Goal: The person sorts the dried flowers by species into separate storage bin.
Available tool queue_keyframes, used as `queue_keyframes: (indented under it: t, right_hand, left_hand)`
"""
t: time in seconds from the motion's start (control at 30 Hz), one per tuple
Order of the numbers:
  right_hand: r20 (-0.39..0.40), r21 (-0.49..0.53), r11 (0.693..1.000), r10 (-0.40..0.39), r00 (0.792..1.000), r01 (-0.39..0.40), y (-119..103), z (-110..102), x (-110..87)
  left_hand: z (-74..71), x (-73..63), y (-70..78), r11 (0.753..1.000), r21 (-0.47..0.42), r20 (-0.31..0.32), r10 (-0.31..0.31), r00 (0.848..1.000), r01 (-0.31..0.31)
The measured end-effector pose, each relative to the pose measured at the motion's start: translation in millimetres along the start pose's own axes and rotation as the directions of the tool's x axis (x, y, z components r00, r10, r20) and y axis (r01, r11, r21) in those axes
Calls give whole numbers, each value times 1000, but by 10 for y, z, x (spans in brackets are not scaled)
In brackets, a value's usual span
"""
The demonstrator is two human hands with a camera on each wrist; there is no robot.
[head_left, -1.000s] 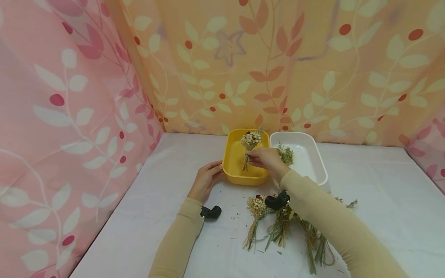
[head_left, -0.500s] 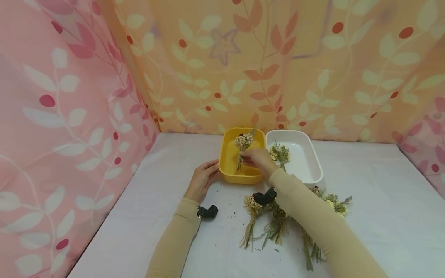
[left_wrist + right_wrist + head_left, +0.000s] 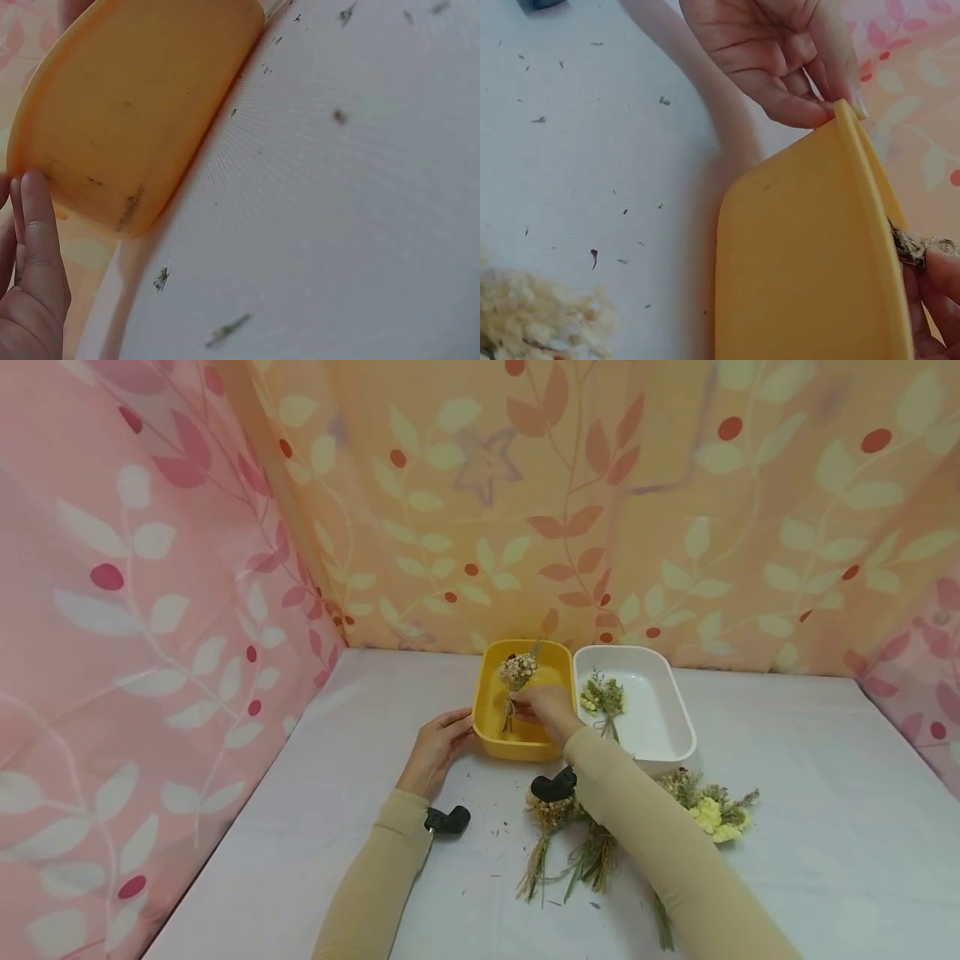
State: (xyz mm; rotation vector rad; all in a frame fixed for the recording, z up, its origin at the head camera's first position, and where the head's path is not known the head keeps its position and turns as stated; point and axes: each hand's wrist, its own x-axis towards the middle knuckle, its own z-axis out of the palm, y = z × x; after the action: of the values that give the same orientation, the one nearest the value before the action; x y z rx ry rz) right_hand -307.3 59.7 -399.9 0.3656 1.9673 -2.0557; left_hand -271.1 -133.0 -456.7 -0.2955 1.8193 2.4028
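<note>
My right hand (image 3: 550,710) pinches a small dried flower bouquet (image 3: 517,670) by its tied stems. The bouquet stands upright in the yellow plastic tub (image 3: 525,749), blooms toward the back and stem ends inside the rim. In the right wrist view its stems (image 3: 911,247) show just past the tub wall, between my fingertips. My left hand (image 3: 435,752) holds the tub at its left rim. The right wrist view shows the left hand (image 3: 780,60) with a digit over the rim and others against the outer wall.
A white plastic tub (image 3: 652,710) stands against the yellow one's right side, with a dried bouquet (image 3: 604,697) lying in it. Several more bouquets (image 3: 708,810) lie on the table in front, partly hidden by my right forearm. Plant crumbs (image 3: 161,279) dot the white cloth.
My right hand has moved slightly left and lower over the yellow tub with the bouquet. More of the bouquet in the white tub shows now. The left hand stays at the rim.
</note>
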Motion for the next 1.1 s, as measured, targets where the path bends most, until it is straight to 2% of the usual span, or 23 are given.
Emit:
queue_keyframes:
  t: [0.4, 0.57, 0.77, 1.1]
  right_hand:
    - [-19, -9, 999, 52, 998, -52, 95, -64, 106]
    - [-20, -28, 997, 67, 998, -68, 130, -32, 120]
    - [-8, 0, 996, 95, 995, -95, 189, 37, 148]
    - [1, -2, 993, 120, 993, -120, 202, 26, 216]
  left_hand:
    - [70, 17, -1, 1000, 25, 10, 14, 1000, -14]
    - [60, 19, -3, 999, 35, 16, 10, 1000, -11]
    - [13, -2, -30, 1000, 25, 8, 19, 1000, -20]
    - [7, 23, -24, 1000, 20, 15, 23, 1000, -23]
